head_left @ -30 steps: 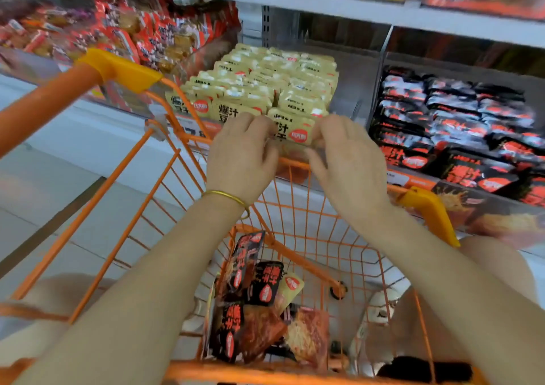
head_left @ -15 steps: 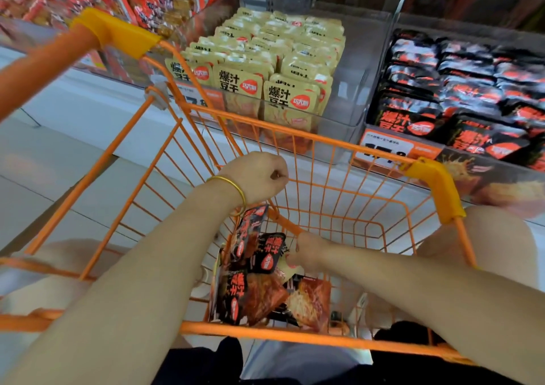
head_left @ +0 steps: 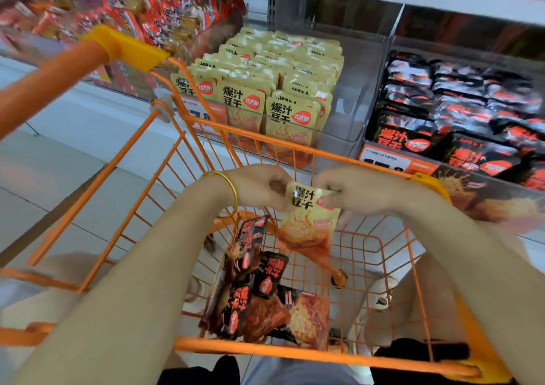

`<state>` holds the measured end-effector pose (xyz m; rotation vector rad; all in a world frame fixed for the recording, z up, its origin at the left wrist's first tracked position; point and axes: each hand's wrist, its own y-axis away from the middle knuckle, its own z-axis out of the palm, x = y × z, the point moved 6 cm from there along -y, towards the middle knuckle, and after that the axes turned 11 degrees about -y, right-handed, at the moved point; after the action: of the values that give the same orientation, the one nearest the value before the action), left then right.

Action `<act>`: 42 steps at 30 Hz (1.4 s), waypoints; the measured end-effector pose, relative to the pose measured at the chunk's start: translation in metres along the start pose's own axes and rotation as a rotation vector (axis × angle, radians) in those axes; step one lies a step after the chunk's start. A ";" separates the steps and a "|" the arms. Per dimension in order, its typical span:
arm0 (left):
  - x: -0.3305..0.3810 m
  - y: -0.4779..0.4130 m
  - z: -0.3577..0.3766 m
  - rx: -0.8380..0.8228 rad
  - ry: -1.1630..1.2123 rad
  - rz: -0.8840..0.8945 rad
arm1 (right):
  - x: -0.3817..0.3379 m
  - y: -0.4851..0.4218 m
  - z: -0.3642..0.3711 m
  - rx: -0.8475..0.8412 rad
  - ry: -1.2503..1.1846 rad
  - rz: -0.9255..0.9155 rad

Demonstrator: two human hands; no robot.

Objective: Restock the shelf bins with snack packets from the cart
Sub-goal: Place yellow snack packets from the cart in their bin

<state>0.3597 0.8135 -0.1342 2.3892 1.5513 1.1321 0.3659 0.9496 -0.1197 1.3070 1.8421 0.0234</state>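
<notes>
One yellow snack packet [head_left: 309, 222] is held up over the orange cart [head_left: 295, 352], and it is gripped by two hands at once. Its top left corner is pinched by the left hand [head_left: 259, 190], fingers curled in. Its top right edge is pinched by the right hand [head_left: 362, 190], fingers pressed together on the print. The packet hangs upright, clear of the heap below.

One gold bangle [head_left: 228, 193] is worn on the left wrist.

Down in the basket a pile of packets [head_left: 256, 302] is seen. Three black ones and one reddish one can be counted, overlapped; whether more lie beneath cannot be told.

Beyond the cart's far rim, three shelf bins are lined up side by side. The left bin [head_left: 129, 75] is filled with red packets, blurred. In the middle bin [head_left: 354, 104], three yellow packets stand upright at the front wall, and the rows behind are too many to count. The right bin [head_left: 486, 201] is filled with black packets. Two orange price tags [head_left: 386, 160] are fixed along the shelf edge.
</notes>
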 end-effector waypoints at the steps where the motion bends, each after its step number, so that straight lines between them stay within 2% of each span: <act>1: 0.001 0.002 -0.003 0.022 0.039 0.027 | -0.007 0.003 -0.009 0.063 -0.077 -0.037; 5: -0.004 0.014 -0.037 0.282 0.294 0.060 | -0.036 0.009 -0.035 0.217 -0.482 -0.193; 7: -0.009 0.021 -0.054 0.449 0.434 0.073 | -0.052 0.005 -0.046 0.273 -0.462 -0.250; 10: -0.023 0.034 -0.079 0.797 0.570 0.093 | -0.075 -0.011 -0.077 0.567 -0.404 -0.363; 12: -0.034 0.045 -0.092 1.048 0.553 0.071 | -0.088 -0.019 -0.094 0.791 -0.440 -0.450; 14: -0.042 0.051 -0.099 1.163 0.446 0.032 | -0.104 -0.026 -0.099 0.931 -0.414 -0.537; 18: -0.052 0.044 -0.097 1.164 0.157 -0.058 | -0.121 -0.047 -0.092 1.022 -0.395 -0.618; 22: -0.051 0.045 -0.097 1.157 -0.028 -0.073 | -0.116 -0.065 -0.075 0.966 -0.224 -0.557; 28: -0.056 0.045 -0.096 1.094 -0.089 -0.137 | -0.116 -0.070 -0.079 0.930 0.068 -0.432; 33: -0.057 0.039 -0.093 1.065 -0.173 -0.156 | -0.123 -0.088 -0.077 0.786 0.385 -0.266; 37: -0.056 0.037 -0.092 1.064 -0.215 -0.147 | -0.130 -0.087 -0.087 0.814 0.245 -0.290; 42: -0.057 0.038 -0.092 1.075 -0.201 -0.152 | -0.150 -0.100 -0.088 0.783 0.402 -0.301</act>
<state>0.3197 0.7194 -0.0819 2.6557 2.6189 -0.0821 0.2466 0.8249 -0.0169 1.5916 2.5122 -0.7053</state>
